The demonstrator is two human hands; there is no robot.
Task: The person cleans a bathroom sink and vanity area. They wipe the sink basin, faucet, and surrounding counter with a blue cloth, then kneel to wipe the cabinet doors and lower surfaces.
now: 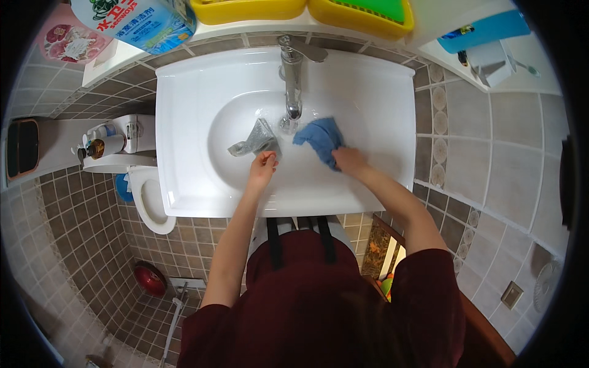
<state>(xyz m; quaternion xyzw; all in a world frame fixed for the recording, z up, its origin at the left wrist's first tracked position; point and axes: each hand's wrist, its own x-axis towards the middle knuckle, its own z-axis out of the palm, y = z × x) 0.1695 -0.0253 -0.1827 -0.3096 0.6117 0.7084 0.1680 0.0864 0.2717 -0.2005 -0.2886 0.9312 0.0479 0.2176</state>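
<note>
A white sink [184,122] with a chrome tap [292,80] fills the upper middle; water runs from the spout into the bowl. My left hand [264,165] pinches the lower edge of a grey cloth [254,140] lying in the bowl left of the tap. My right hand [350,159] grips a blue cloth [320,136], held just right of the water stream. Both forearms reach up from below.
Two yellow baskets [245,11] and a blue-white package [138,21] sit on the shelf behind the sink. A toilet [150,196] with bottles on its tank stands at the left. A red object [150,279] lies on the tiled floor. A blue box [485,30] rests at the upper right.
</note>
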